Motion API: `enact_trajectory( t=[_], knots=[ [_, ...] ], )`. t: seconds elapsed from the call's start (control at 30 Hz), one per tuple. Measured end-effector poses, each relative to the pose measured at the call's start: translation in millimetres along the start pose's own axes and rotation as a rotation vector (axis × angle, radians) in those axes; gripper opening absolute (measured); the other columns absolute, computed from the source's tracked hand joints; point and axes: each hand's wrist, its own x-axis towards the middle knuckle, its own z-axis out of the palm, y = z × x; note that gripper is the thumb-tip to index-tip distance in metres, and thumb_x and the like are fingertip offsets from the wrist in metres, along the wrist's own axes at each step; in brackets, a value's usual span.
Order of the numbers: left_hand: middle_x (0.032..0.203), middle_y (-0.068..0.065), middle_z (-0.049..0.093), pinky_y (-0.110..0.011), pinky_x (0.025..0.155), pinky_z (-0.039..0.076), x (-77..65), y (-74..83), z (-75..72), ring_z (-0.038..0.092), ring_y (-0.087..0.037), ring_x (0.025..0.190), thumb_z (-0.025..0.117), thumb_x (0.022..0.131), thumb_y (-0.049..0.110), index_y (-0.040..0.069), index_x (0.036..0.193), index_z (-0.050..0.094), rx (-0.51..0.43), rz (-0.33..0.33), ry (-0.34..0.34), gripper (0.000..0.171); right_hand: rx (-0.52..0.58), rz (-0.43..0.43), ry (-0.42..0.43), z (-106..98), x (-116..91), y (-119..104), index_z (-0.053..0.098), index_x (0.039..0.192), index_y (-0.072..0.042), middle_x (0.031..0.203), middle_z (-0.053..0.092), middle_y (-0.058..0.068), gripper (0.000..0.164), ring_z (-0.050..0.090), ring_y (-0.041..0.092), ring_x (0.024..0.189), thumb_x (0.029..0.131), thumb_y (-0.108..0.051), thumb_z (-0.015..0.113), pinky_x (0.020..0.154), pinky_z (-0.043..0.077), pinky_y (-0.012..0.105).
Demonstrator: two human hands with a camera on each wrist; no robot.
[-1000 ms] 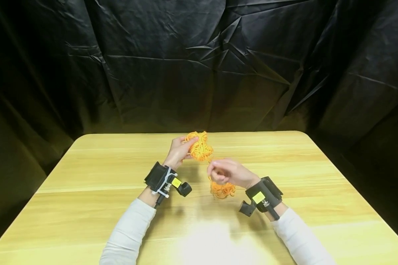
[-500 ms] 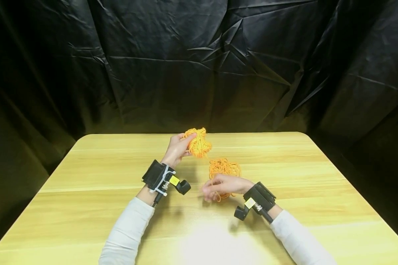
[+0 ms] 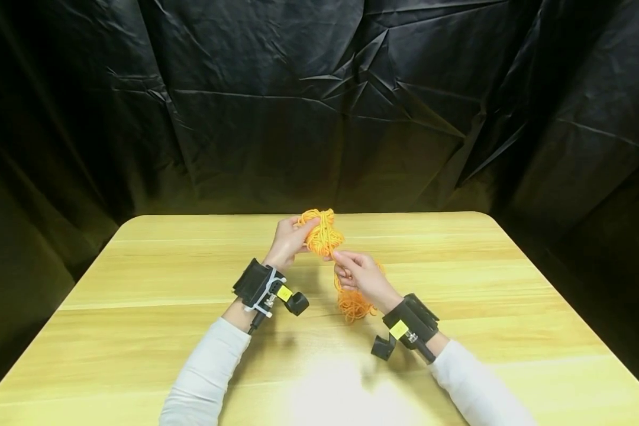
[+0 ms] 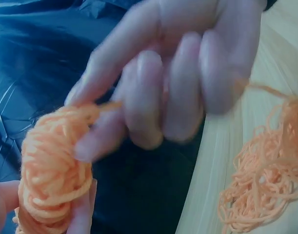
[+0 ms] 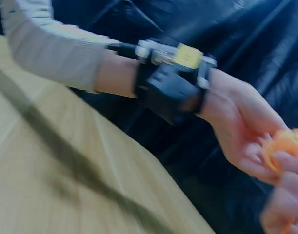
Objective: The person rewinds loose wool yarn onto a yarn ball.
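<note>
My left hand [image 3: 287, 241] grips a wound bundle of orange yarn [image 3: 325, 234], thumb across its near side, held up over the far part of the table. Close at the bundle's lower right, my right hand [image 3: 363, 277] pinches a strand of the yarn, fingers curled. In the left wrist view the strand runs from the bundle [image 4: 53, 165] through the right hand's fingers [image 4: 183, 92] and out toward a loose tangled pile of orange yarn [image 4: 266, 170]. That pile [image 3: 355, 305] lies on the table, partly behind the right hand in the head view.
The wooden table [image 3: 154, 331] has rounded far corners. Behind it hangs a creased black sheet [image 3: 255, 130]. Each wrist wears a black strap with a small camera, such as the left wrist camera [image 3: 297, 303].
My right hand swung down toward the table in front of the pile, then rose back to the bundle with the strand. The left hand keeps its grip, shifting only slightly.
</note>
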Motion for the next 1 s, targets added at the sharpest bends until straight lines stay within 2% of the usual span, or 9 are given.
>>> enact_trajectory(
  t=[0.07,0.17,0.3,0.43,0.53,0.67,0.8,0.87,1.0],
  knots=[
    [0.078,-0.006,0.059,-0.032,0.061,0.054,-0.8,1.2,-0.4,0.059,-0.007,0.058,0.061,0.084,0.022,-0.002,0.107,0.056,0.002,-0.003,0.011,0.033,-0.055,-0.067,-0.002,3.7,-3.5,-0.5,0.059,0.103,0.003,0.061,0.032,-0.002,0.031,0.027,0.005,0.046,0.094,-0.022,0.044,0.044,0.023,0.017],
    [0.081,-0.008,0.060,-0.034,0.064,0.054,-1.6,2.2,-0.5,0.059,-0.008,0.060,0.059,0.085,0.022,-0.002,0.108,0.055,-0.012,-0.014,0.007,0.033,-0.159,-0.123,-0.036,6.1,-5.7,0.0,0.059,0.105,0.006,0.060,0.030,-0.002,0.033,0.027,0.006,0.046,0.094,-0.021,0.044,0.045,0.022,0.017],
    [0.082,-0.008,0.061,-0.029,0.063,0.054,-2.2,2.8,-0.8,0.060,-0.009,0.062,0.058,0.087,0.023,-0.003,0.110,0.055,-0.042,-0.047,-0.034,0.035,-0.213,-0.047,-0.154,1.0,-3.0,7.4,0.058,0.108,0.008,0.059,0.030,-0.003,0.036,0.026,0.006,0.046,0.093,-0.023,0.047,0.043,0.021,0.018],
    [0.075,-0.003,0.061,-0.023,0.058,0.053,-2.0,2.2,-0.8,0.060,-0.008,0.060,0.056,0.088,0.024,-0.004,0.106,0.056,-0.070,-0.085,-0.108,0.034,-0.118,0.090,-0.293,-9.8,4.2,19.6,0.050,0.113,0.016,0.059,0.034,-0.004,0.040,0.028,0.005,0.047,0.093,-0.018,0.046,0.044,0.022,0.018],
    [0.070,0.000,0.060,-0.022,0.056,0.051,-1.7,0.0,-0.2,0.059,-0.008,0.058,0.054,0.089,0.024,-0.004,0.102,0.056,-0.073,-0.105,-0.178,0.031,0.008,0.160,-0.337,-20.2,11.4,28.1,0.046,0.113,0.021,0.058,0.038,-0.005,0.038,0.031,0.003,0.048,0.093,-0.012,0.045,0.046,0.025,0.016],
    [0.068,0.001,0.059,-0.023,0.057,0.051,-1.9,-6.5,1.1,0.058,-0.008,0.059,0.054,0.089,0.023,-0.004,0.100,0.055,-0.048,-0.140,-0.256,0.029,0.178,0.217,-0.347,-35.1,21.0,33.4,0.057,0.094,0.008,0.060,0.042,-0.006,0.024,0.032,0.001,0.048,0.093,-0.010,0.042,0.046,0.027,0.012],
    [0.067,0.001,0.059,-0.024,0.057,0.051,-3.8,-13.8,2.5,0.057,-0.008,0.059,0.053,0.089,0.021,-0.006,0.102,0.056,0.006,-0.167,-0.330,0.030,0.253,0.245,-0.391,-44.9,28.0,32.1,0.051,0.075,-0.010,0.059,0.042,-0.007,0.028,0.032,0.001,0.048,0.096,-0.012,0.033,0.045,0.026,0.012],
    [0.067,0.001,0.060,-0.024,0.057,0.051,-5.1,-16.5,3.1,0.057,-0.008,0.059,0.054,0.089,0.022,-0.007,0.103,0.056,0.035,-0.176,-0.365,0.032,0.241,0.259,-0.377,-46.2,30.3,29.5,0.047,0.073,-0.013,0.056,0.040,-0.008,0.030,0.031,0.001,0.047,0.096,-0.012,0.029,0.045,0.025,0.013],
    [0.067,0.002,0.060,-0.023,0.056,0.051,-6.6,-20.4,3.5,0.057,-0.008,0.059,0.055,0.088,0.023,-0.006,0.103,0.059,0.084,-0.184,-0.403,0.033,0.212,0.308,-0.252,-44.9,34.8,21.6,0.043,0.069,-0.014,0.055,0.037,-0.008,0.032,0.031,0.001,0.047,0.095,-0.008,0.024,0.045,0.023,0.012]
  ],
)
